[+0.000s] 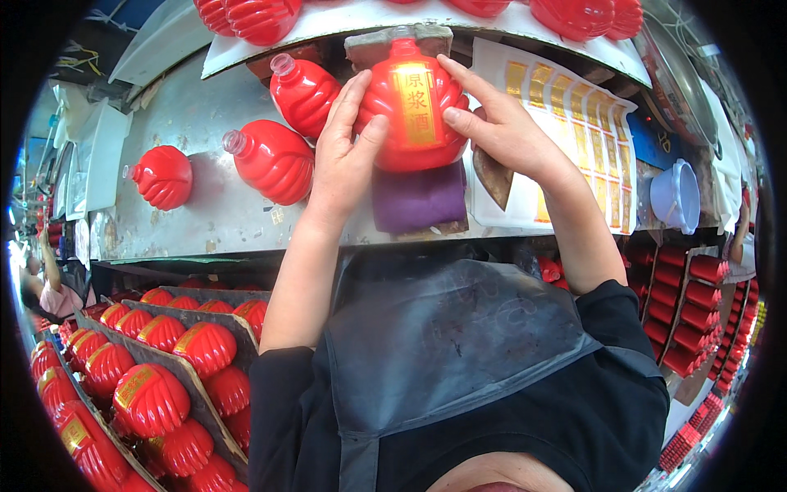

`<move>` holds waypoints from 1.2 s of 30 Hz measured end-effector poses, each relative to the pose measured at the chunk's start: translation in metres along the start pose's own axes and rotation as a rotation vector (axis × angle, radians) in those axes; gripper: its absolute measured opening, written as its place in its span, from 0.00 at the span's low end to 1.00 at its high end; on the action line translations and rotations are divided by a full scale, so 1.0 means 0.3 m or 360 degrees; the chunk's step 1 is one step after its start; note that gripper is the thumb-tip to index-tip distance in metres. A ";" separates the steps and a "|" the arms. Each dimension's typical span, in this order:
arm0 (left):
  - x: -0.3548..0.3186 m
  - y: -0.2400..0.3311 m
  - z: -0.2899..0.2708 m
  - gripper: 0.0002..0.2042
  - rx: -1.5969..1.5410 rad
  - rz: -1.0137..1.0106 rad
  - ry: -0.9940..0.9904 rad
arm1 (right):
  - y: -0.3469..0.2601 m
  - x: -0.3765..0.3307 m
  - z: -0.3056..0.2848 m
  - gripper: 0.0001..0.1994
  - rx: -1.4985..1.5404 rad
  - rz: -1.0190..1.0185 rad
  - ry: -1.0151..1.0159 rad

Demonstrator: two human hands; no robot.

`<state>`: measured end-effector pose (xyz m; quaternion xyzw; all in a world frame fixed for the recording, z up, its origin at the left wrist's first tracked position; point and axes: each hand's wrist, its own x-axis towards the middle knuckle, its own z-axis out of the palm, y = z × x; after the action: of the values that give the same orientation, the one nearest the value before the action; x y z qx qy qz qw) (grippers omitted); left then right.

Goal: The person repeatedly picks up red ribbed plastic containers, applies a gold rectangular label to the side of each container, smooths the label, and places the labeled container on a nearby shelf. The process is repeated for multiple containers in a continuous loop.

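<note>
A glossy red bottle (422,156) with a gold label down its front lies on its back, its clear neck pointing away from me. My left hand (348,148) presses on its left side, thumb near the label. On the right side, my right hand (500,119) holds it, fingers along the shoulder and thumb beside the label. Beneath it, nearest me, is a folded purple cloth (418,201). A sheet of gold labels (566,115) lies to the right. A brown pointed flat piece (493,180) rests by my right wrist.
Three unlabelled red bottles (275,164) lie left on the metal table (221,230). More red bottles (574,16) line a white shelf (328,43) beyond. Racks of labelled bottles (152,398) stand lower left. A pale blue bucket (676,197) is at right. Another person (57,295) is far left.
</note>
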<state>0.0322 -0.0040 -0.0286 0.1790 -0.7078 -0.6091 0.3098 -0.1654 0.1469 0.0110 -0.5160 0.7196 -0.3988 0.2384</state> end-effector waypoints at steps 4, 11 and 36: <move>-0.003 0.014 0.013 0.34 0.0216 0.0029 0.0012 | -0.026 -0.005 0.019 0.41 -0.0241 -0.0065 0.0093; -0.002 0.015 0.042 0.41 0.0249 0.0029 0.0146 | -0.038 -0.003 0.016 0.45 -0.0308 -0.0027 0.0091; 0.104 0.081 -0.006 0.34 0.1148 0.0372 -0.0199 | -0.121 0.054 -0.031 0.26 -0.0472 -0.0190 0.0145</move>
<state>0.0131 -0.0203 0.0019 0.1571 -0.9097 -0.2913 0.2507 -0.1582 0.1293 0.0473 -0.5687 0.7487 -0.3248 0.1026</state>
